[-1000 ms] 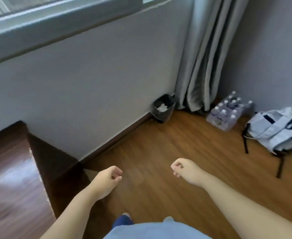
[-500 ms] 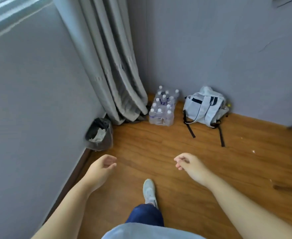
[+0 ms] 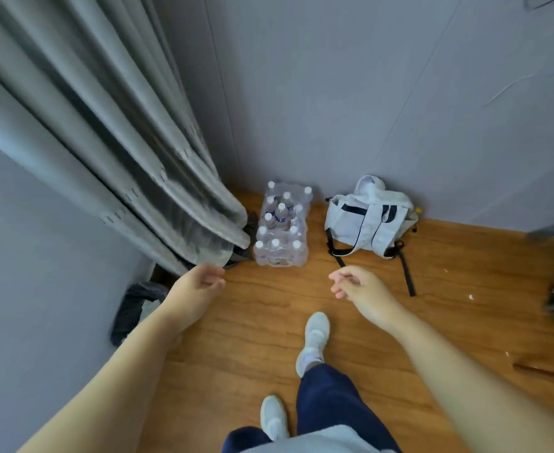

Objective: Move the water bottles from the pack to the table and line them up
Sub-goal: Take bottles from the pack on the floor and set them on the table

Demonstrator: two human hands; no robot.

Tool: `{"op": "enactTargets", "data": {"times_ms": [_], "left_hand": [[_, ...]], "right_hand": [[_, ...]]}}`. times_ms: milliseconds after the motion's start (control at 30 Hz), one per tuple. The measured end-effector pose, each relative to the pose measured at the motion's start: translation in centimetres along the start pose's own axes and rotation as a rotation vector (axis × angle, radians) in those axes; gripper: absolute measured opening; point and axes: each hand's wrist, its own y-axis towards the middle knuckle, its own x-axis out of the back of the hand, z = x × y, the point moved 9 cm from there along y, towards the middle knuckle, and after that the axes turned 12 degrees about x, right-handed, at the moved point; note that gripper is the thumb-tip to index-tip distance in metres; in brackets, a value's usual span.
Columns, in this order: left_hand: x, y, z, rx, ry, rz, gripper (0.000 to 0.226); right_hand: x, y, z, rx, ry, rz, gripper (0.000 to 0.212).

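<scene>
A shrink-wrapped pack of water bottles (image 3: 282, 225) with white caps stands on the wooden floor in the room's corner, part of its top row torn open. My left hand (image 3: 198, 287) hovers in front of the pack and a little to its left, fingers loosely curled, holding nothing. My right hand (image 3: 355, 286) floats to the pack's lower right, fingers slightly apart and empty. Neither hand touches the pack. No table is in view.
A grey curtain (image 3: 112, 135) hangs left of the pack, its hem touching it. A white bag (image 3: 368, 219) with black straps lies right of the pack against the wall. A black bin (image 3: 135, 308) stands by the left wall. My feet in white shoes (image 3: 314, 335) are on the floor.
The view has swung right and closed in on the corner; the pack and bag now sit centred and nearer. Both hands have risen towards the pack, still empty.
</scene>
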Motion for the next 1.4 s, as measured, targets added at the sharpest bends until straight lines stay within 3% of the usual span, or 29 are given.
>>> {"op": "enactTargets", "data": {"times_ms": [433, 567, 733, 867, 1000, 1133, 1400], "left_hand": [[-4.1, 24.9, -11.5, 0.028, -0.031, -0.066, 0.027], [-8.4, 35.5, -10.8, 0.032, 0.035, -0.058, 0.027], [-15.0, 48.7, -7.1, 0.036, 0.215, -0.050, 0.029], [-20.3, 56.8, -4.7, -0.034, 0.476, -0.088, 0.033], [-23.7, 61.4, -4.6, -0.160, 0.822, -0.215, 0.037], [-25.5, 63.7, -3.7, -0.163, 1.070, -0.266, 0.034], [-24.6, 63.4, -3.9, -0.218, 0.915, -0.221, 0.028]], "right_hand": [[2.4, 29.1, -2.2, -0.014, -0.070, 0.059, 0.021], [-1.2, 39.0, -7.1, 0.018, -0.192, 0.050, 0.014], [-7.0, 50.2, -14.0, 0.068, -0.478, 0.131, 0.020], [-11.7, 57.6, -18.4, 0.175, -0.695, 0.194, 0.043], [-15.3, 62.4, -21.0, 0.238, -0.866, 0.232, 0.056], [-17.0, 64.2, -22.6, 0.260, -1.011, 0.253, 0.056], [-16.9, 63.8, -22.4, 0.228, -0.980, 0.240, 0.063]]}}
